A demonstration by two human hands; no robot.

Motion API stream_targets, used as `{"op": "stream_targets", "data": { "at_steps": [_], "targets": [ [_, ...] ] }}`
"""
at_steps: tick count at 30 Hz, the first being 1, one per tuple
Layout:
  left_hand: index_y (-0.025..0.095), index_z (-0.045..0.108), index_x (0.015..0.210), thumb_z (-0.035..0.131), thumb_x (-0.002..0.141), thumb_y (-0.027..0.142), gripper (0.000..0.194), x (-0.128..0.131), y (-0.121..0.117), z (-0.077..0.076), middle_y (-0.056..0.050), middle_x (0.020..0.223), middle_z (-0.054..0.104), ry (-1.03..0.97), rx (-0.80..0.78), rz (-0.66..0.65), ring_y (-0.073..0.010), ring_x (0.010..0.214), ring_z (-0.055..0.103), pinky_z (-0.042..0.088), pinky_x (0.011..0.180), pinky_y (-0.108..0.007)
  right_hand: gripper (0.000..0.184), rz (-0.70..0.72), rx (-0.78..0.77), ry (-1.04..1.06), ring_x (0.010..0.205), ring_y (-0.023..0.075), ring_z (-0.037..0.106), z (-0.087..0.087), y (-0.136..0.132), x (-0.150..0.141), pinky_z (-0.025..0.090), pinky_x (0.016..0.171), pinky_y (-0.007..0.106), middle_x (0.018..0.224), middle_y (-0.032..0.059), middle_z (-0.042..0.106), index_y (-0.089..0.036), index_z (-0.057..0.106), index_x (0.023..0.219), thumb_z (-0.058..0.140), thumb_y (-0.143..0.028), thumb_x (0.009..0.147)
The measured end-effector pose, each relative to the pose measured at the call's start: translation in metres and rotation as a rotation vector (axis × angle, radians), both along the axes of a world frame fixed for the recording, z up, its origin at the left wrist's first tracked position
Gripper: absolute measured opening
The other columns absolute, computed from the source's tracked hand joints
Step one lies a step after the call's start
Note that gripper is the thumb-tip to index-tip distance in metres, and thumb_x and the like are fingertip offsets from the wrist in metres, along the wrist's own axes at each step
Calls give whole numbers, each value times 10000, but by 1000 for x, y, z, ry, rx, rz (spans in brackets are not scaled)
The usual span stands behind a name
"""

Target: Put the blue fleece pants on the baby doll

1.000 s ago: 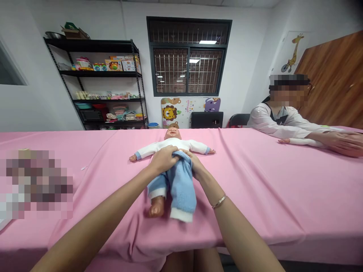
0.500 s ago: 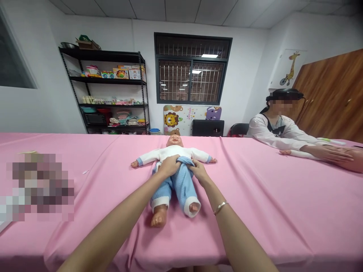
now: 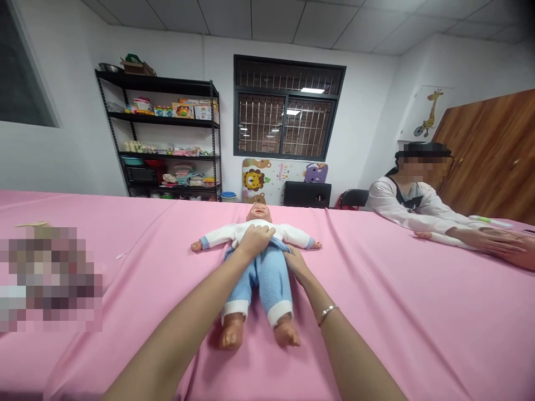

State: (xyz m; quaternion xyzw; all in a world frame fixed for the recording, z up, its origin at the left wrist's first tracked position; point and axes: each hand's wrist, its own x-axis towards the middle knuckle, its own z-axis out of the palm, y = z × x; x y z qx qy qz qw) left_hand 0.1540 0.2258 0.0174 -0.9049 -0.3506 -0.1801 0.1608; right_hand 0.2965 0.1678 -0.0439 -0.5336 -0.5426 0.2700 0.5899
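Observation:
A baby doll [image 3: 259,213] lies on its back on the pink-covered table, arms spread and feet toward me. It wears a white top [image 3: 228,229] with blue cuffs and light blue fleece pants [image 3: 275,278] with white ankle cuffs. Both of the doll's feet stick out of the pant legs. My left hand [image 3: 257,240] is closed on the front of the waistband, over the doll's belly. At the waistband's right side, my right hand [image 3: 296,262] grips the fabric, its fingertips partly hidden by the pants.
A pink cloth [image 3: 376,323] covers the table. On the right, a co-worker [image 3: 412,195] in a white top has hands on another doll [image 3: 522,250]. A blurred-out patch [image 3: 50,273] covers the table's left. Behind stand a black shelf [image 3: 163,120] and a window [image 3: 288,108].
The waistband has moved up toward the doll's belly, with my left hand shifted slightly up and right. The doll's right-side foot now comes fully out of its cuff.

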Motion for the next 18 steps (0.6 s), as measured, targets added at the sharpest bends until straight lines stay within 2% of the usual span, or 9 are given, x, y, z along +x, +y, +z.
{"op": "stream_targets", "data": {
  "at_steps": [2, 4, 6, 7, 10, 12, 14, 15, 18],
  "targets": [
    [171, 528, 1080, 536, 841, 377, 316, -13, 3, 0, -123, 1047, 581, -135, 36, -22, -288, 1014, 521, 370, 869, -409, 332, -3, -13, -8, 946, 194, 549, -2, 0, 6, 501, 813, 371, 1096, 65, 540, -132, 537, 1100, 541, -377, 876],
    [177, 490, 1165, 598, 768, 509, 528, -36, 6, -7, -133, 1133, 543, -355, -39, 39, -306, 1080, 481, 354, 918, -434, 284, -9, -24, -8, 940, 174, 552, -4, 1, 10, 499, 813, 345, 1086, 61, 549, -148, 559, 1069, 476, -369, 911],
    [147, 447, 1219, 580, 753, 558, 636, -66, 10, -20, -161, 1206, 501, -590, -232, 120, -309, 1121, 463, 354, 948, -444, 363, -17, -32, -3, 956, 143, 547, -7, 2, 12, 480, 825, 286, 1080, 49, 559, -186, 604, 993, 285, -356, 966],
    [115, 434, 1224, 562, 755, 570, 666, -80, 11, -29, -182, 1230, 485, -699, -375, 128, -306, 1134, 463, 367, 951, -433, 391, -20, -34, 2, 961, 141, 546, -8, 3, 12, 477, 825, 278, 1079, 47, 560, -190, 609, 982, 255, -355, 969],
    [93, 420, 1233, 535, 749, 598, 708, -110, 12, -51, -188, 1291, 454, -870, -762, -13, -290, 1180, 447, 391, 964, -401, 280, -18, -36, 10, 958, 174, 547, -12, 5, 6, 493, 827, 345, 1097, 63, 543, -153, 559, 1069, 448, -364, 923],
    [132, 452, 1226, 543, 754, 578, 656, -117, 9, -55, -146, 1322, 446, -841, -862, -140, -277, 1205, 430, 387, 981, -383, 328, -10, -39, 6, 961, 188, 544, -13, 5, 1, 496, 829, 383, 1112, 75, 532, -139, 525, 1115, 542, -365, 878],
    [158, 491, 1206, 545, 764, 540, 586, -117, 0, -48, -114, 1317, 463, -775, -833, -175, -269, 1183, 454, 401, 969, -367, 301, 1, -46, -5, 974, 185, 540, -14, 5, -2, 487, 848, 377, 1121, 72, 531, -152, 538, 1102, 508, -369, 896],
    [167, 500, 1203, 539, 772, 517, 556, -118, -7, -41, -104, 1299, 483, -722, -781, -148, -266, 1154, 479, 414, 950, -363, 302, 7, -50, -11, 976, 186, 540, -15, 4, -2, 485, 851, 378, 1120, 71, 533, -151, 542, 1096, 506, -375, 896],
    [232, 453, 1267, 507, 798, 437, 515, -135, -42, -13, -67, 1167, 576, -490, -518, 122, -259, 997, 561, 451, 839, -364, 294, 25, -69, -22, 963, 183, 549, -16, 4, -1, 475, 858, 376, 1088, 64, 559, -143, 565, 1052, 521, -381, 886]
  ]
}}
